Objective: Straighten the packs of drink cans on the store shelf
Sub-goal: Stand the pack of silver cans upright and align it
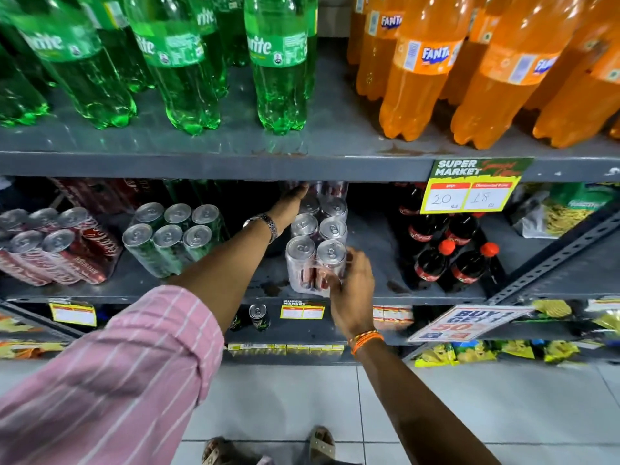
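Observation:
A shrink-wrapped pack of silver-topped cans (315,236) stands on the grey middle shelf (375,229), running front to back. My right hand (352,286) grips its front right corner. My left hand (290,204) reaches deep along the pack's left side, fingers resting against its far end under the upper shelf. Left of it stands a pack of green cans (171,236), turned at an angle. Further left sits a red cola can pack (57,246), also skewed. More packs lie behind in shadow.
Small cola bottles (449,250) stand just right of the held pack. A yellow price tag (469,193) hangs from the upper shelf edge (235,164), which carries green and orange bottles. A slanted metal brace (553,256) crosses at the right. Lower shelves hold snacks.

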Demonstrator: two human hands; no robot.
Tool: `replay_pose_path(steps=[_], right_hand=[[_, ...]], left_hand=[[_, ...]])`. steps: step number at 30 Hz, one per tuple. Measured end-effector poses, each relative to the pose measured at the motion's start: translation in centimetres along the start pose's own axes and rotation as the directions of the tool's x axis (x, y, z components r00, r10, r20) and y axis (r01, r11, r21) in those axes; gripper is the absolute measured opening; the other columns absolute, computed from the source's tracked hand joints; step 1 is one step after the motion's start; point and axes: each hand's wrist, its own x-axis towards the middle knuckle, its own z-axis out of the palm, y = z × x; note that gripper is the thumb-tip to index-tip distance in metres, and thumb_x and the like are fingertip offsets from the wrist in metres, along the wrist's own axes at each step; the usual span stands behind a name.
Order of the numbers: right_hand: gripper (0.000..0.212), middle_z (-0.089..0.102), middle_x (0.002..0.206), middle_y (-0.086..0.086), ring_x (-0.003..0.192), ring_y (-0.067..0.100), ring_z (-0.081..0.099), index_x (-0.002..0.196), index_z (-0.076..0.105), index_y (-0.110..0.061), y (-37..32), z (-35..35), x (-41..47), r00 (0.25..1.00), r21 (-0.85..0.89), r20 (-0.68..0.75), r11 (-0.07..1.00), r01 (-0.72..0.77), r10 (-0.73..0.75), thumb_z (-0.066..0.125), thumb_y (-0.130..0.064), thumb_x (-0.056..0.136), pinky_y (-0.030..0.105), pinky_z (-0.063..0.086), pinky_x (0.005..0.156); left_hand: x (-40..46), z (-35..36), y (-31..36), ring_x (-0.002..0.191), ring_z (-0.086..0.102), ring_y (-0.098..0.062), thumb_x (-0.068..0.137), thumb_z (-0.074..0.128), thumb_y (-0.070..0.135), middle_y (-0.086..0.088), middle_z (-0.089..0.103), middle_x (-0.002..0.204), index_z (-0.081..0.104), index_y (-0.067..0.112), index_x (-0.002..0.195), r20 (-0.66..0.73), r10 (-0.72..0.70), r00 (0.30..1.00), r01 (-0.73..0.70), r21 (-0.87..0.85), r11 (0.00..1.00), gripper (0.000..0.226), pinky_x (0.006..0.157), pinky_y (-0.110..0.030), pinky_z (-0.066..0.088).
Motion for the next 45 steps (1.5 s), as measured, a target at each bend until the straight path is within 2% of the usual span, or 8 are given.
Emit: replay_pose_path(steps=[7, 11, 16, 22, 26, 31, 37, 45], right_hand=[[0.059, 0.062, 0.132, 0.015, 0.123, 0.03, 0.06, 0.139, 0.054, -0.007, 0.4, -1.7, 3.0, 0.998, -0.029, 0.049, 0.999, 0.044, -0.043, 0.054, 0.01, 0.082, 0.041, 0.048, 0.109], [0.046, 0.069, 0.119, 0.018, 0.113, 0.033, 0.065, 0.123, 0.066, -0.008, 0.6, -2.7, 5.8, 1.0, -0.052, -0.015, 0.998, 0.026, -0.027, 0.059, 0.007, 0.081, 0.042, 0.051, 0.102], [0.02, 0.077, 0.097, 0.016, 0.092, 0.03, 0.072, 0.1, 0.073, -0.004, 0.8, -2.6, 8.9, 0.991, -0.071, -0.034, 0.989, -0.128, 0.126, 0.063, 0.003, 0.084, 0.023, 0.05, 0.08], [0.021, 0.079, 0.096, 0.014, 0.095, 0.028, 0.073, 0.091, 0.077, -0.007, 1.6, -2.0, 9.5, 0.981, -0.036, -0.009, 0.98, -0.194, 0.194, 0.057, -0.002, 0.085, 0.038, 0.057, 0.09], [0.025, 0.074, 0.086, 0.005, 0.086, 0.017, 0.063, 0.083, 0.07, -0.013, 2.9, -1.1, 6.6, 0.978, 0.188, -0.004, 0.961, -0.204, 0.209, 0.053, -0.029, 0.093, 0.038, 0.053, 0.087], [0.049, 0.073, 0.111, -0.001, 0.106, 0.016, 0.067, 0.115, 0.065, -0.017, 4.3, -0.4, 4.3, 0.971, 0.288, 0.191, 0.937, -0.198, 0.147, 0.066, -0.052, 0.081, 0.036, 0.055, 0.097], [0.055, 0.069, 0.12, 0.005, 0.113, 0.022, 0.066, 0.119, 0.06, -0.015, 4.6, -0.5, 5.6, 0.972, 0.074, 0.229, 0.995, -0.074, 0.056, 0.086, -0.023, 0.072, 0.044, 0.054, 0.103], [0.053, 0.07, 0.122, 0.0, 0.112, 0.016, 0.067, 0.122, 0.062, -0.017, 5.7, -1.6, 5.7, 0.962, 0.074, 0.273, 0.997, -0.03, 0.008, 0.084, -0.022, 0.074, 0.04, 0.055, 0.104]], left_hand=[[-0.4, -2.8, -1.9, 0.123, 0.058, -0.016, 0.101, 0.033, 0.052, -0.008, 0.061, 0.139, 0.059, 0.01, 0.134, -0.058, -0.019, 0.998, 0.016, -0.059, 0.998, 0.06, 0.112, -0.033, 0.038], [-2.5, -4.3, -3.3, 0.094, 0.067, -0.006, 0.102, 0.03, 0.049, 0.005, 0.075, 0.099, 0.072, 0.024, 0.096, -0.105, -0.007, 0.994, -0.004, -0.108, 0.994, 0.049, 0.091, -0.029, 0.044], [-6.2, -4.2, -5.4, 0.121, 0.056, -0.024, 0.105, 0.028, 0.038, -0.012, 0.062, 0.13, 0.06, 0.003, 0.125, -0.195, 0.004, 0.981, -0.038, -0.17, 0.985, 0.051, 0.111, -0.04, 0.039], [-8.8, -3.8, -7.6, 0.116, 0.055, -0.014, 0.104, 0.037, 0.023, -0.006, 0.06, 0.126, 0.055, 0.004, 0.127, -0.216, 0.049, 0.975, -0.112, -0.294, 0.949, 0.034, 0.095, -0.022, 0.044], [-8.2, -4.3, -8.8, 0.118, 0.056, -0.022, 0.092, 0.06, 0.008, -0.01, 0.061, 0.124, 0.056, 0.008, 0.12, -0.097, 0.068, 0.993, -0.084, -0.174, 0.981, 0.028, 0.115, -0.045, 0.039], [-8.3, -4.8, -10.4, 0.104, 0.064, 0.01, 0.071, 0.081, 0.017, 0.012, 0.063, 0.12, 0.045, 0.037, 0.12, 0.116, 0.052, 0.992, -0.055, 0.021, 0.998, 0.064, 0.088, -0.013, 0.052], [-8.3, -3.5, -11.1, 0.112, 0.063, -0.015, 0.071, 0.084, 0.009, 0.0, 0.064, 0.123, 0.042, 0.019, 0.134, -0.063, 0.085, 0.994, -0.074, 0.154, 0.985, 0.076, 0.088, -0.023, 0.054], [-10.3, -2.4, -12.1, 0.098, 0.063, -0.014, 0.073, 0.083, 0.026, 0.0, 0.067, 0.113, 0.053, 0.011, 0.123, -0.232, 0.141, 0.962, -0.069, 0.292, 0.954, 0.06, 0.085, -0.025, 0.047]])
